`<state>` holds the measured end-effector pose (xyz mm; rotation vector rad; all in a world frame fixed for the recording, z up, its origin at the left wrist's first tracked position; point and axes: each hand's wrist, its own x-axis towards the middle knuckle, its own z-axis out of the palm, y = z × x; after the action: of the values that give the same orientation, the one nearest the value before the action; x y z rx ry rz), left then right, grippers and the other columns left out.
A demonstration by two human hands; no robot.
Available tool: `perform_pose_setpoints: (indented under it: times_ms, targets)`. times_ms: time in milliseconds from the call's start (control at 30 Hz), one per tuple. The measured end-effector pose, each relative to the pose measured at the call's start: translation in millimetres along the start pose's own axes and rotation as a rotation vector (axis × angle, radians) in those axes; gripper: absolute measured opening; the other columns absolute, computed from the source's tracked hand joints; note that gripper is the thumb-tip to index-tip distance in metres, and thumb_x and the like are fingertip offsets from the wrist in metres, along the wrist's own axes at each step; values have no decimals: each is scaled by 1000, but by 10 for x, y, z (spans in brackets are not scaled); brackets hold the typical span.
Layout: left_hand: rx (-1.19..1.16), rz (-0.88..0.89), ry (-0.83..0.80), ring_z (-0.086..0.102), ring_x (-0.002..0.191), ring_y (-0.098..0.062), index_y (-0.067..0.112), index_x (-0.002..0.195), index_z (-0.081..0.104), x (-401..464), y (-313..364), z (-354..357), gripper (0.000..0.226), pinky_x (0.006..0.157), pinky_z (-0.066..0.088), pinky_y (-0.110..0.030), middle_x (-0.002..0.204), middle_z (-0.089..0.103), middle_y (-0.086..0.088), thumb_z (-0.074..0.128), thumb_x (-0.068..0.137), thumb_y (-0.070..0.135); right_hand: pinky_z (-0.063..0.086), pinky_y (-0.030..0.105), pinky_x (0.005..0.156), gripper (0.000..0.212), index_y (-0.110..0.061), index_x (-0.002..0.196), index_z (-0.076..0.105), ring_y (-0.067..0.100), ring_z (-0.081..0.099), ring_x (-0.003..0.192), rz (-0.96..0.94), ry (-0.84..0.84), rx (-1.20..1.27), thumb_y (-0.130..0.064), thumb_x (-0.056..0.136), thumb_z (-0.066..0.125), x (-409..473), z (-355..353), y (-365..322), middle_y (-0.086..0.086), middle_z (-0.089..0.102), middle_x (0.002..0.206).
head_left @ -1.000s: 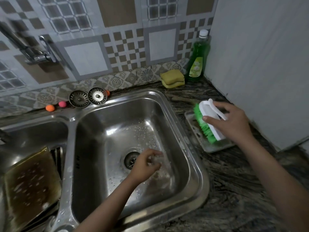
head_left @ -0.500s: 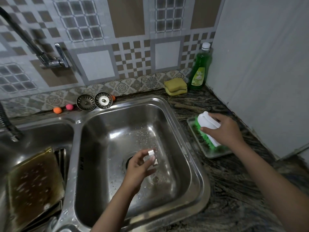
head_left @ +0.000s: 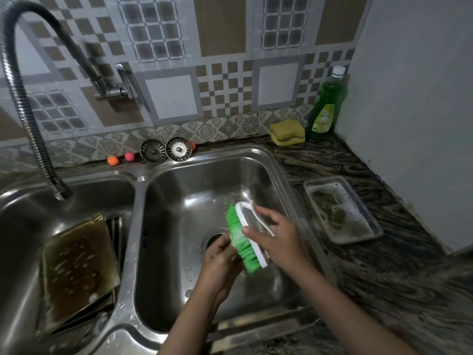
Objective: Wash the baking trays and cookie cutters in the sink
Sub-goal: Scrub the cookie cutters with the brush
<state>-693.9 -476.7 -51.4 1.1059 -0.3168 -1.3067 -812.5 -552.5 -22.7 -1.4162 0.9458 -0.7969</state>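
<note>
Right hand [head_left: 277,242] gripping the brush [head_left: 247,239] over the right basin [head_left: 163,252], bristles against the left hand [head_left: 221,265], curled on something hidden, can't tell what. Dirty trays [head_left: 76,272] stacked in the left basin, soapy tray [head_left: 343,208] on the counter.

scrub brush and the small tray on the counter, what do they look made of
Scrub brush: white moulded back and handle with a smooth sheen, probably plastic; bright green bristles look synthetic. Small tray: dull grey reflective rim, likely steel or aluminium, its inside filmed with suds.
</note>
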Motion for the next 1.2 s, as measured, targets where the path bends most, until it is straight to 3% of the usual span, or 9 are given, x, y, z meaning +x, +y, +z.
perform_pose_setpoints:
  times_ms: [133,267,400,600,700,800,933,1033,1200]
  targets:
    - [12,-33,92,68,78,-26,6,98,67,-80,-62,-195,19,80,51,-42,91,70,-16,50,92,0,53,20,81,58,-28,121,63,8,64,105,-13,1,-91,-23,68,85,137,103,263,-6,66,120]
    - [33,18,26,67,94,-35,7,100,70,-144,-30,-298,23,86,52,-46,102,69,-18,65,81,17,47,17,75,62,-23,128,60,12,61,102,75,96,-273,-25,70,84,298,-42,333,-1,63,121]
    - [48,58,75,64,99,-36,7,103,68,-105,49,-309,29,91,52,-49,109,66,-20,67,76,19,52,15,58,55,-35,114,64,4,70,79,79,111,28,-28,64,86,162,-57,209,1,72,104]
    - [-28,21,47,70,87,-28,12,99,70,-108,-6,-337,24,72,57,-34,98,71,-17,53,87,0,57,29,77,59,-27,119,64,14,69,96,2,4,123,-20,65,86,-104,192,273,1,70,112]
    - [-35,9,30,69,94,-27,8,105,68,-144,-42,-397,24,76,56,-34,105,69,-17,58,83,6,51,15,80,59,-22,123,63,4,64,103,-12,34,-26,-15,68,85,-36,140,348,-9,67,116]
    - [-35,5,1,68,96,-28,7,109,66,-177,-51,-437,31,76,56,-33,107,69,-15,64,78,9,49,10,70,62,-24,125,61,12,63,101,46,87,-132,-21,68,85,71,68,365,-6,64,115]
    - [349,135,60,64,77,-14,19,108,65,-181,32,-445,39,67,54,-27,101,63,-10,73,75,-2,54,18,57,57,-24,121,63,12,71,78,113,169,55,-19,69,84,152,-51,260,-2,74,93]
    - [702,186,66,55,75,-16,21,114,58,-167,101,-443,52,74,53,-40,104,59,-6,79,69,5,57,29,62,58,-25,117,65,20,73,83,168,62,231,-24,62,84,115,-72,178,3,75,93]
    - [746,204,-1,61,69,0,20,114,53,-191,224,-407,60,67,51,-20,99,61,-3,77,66,-8,57,41,77,69,-17,119,64,28,71,92,353,-21,364,-32,55,82,26,41,262,8,73,102]
